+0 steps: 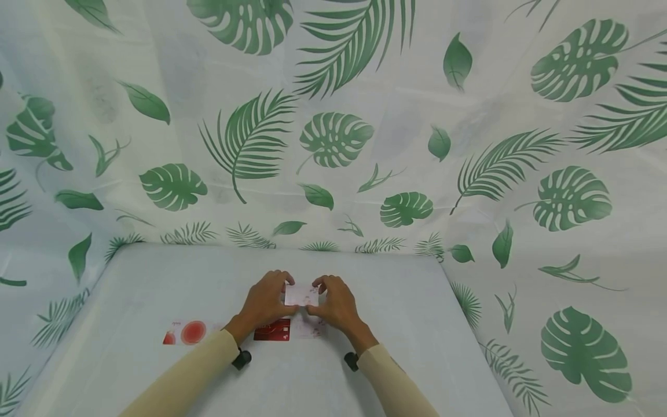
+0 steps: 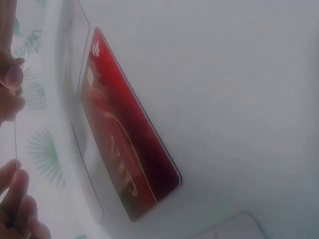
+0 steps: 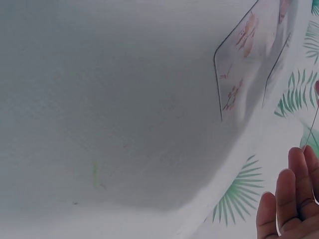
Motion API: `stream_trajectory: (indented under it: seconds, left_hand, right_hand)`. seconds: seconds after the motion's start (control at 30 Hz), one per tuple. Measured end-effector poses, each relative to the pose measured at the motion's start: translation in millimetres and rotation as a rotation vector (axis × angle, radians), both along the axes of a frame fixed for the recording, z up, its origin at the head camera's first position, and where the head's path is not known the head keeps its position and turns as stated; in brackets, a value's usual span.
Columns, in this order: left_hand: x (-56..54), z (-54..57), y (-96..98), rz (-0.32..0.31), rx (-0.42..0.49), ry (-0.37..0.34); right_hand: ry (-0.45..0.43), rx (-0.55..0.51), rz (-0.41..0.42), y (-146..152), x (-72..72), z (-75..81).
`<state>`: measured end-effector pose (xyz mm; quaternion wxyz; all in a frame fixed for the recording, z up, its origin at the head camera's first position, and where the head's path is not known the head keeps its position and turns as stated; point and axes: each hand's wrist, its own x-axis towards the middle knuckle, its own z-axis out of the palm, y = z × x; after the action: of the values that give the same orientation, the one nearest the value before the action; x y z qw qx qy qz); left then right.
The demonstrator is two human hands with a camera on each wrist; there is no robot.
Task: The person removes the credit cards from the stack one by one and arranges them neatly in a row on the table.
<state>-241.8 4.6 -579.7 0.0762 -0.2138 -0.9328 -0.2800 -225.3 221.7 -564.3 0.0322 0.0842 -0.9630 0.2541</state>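
Both hands hold one small pale card with a faint pink pattern (image 1: pixel 301 295) just above the white table. My left hand (image 1: pixel 267 298) pinches its left side between thumb and fingers. Opposite it, my right hand (image 1: pixel 336 304) pinches the right side. Below the left hand lies a dark red card (image 1: pixel 272 331) with gold lettering and a chip, seen large in the left wrist view. Beside it, partly under the right hand, is a pale flowered card (image 3: pixel 244 55). In both wrist views the held card shows only as a thin edge.
Farther left on the table (image 1: pixel 417 347) lies a white card with a red circle (image 1: pixel 193 332), partly hidden by the left forearm. Dark wrist straps sit on both wrists. A white curtain with green leaves (image 1: pixel 336 139) hangs behind and along both sides.
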Motion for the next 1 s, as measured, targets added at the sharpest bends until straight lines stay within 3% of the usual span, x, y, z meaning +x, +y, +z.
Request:
stream_trajectory:
  seconds: [0.6,1.0]
  left_hand:
    - [9.7,2.5,10.8,0.016,-0.005,-0.005]
    - [12.7,6.2,15.5,-0.010,0.002,-0.005]
  right_hand:
    - [0.030,-0.019,-0.017,8.6,11.4,2.2]
    - [0.019,-0.030,-0.031,15.6,15.0,4.6]
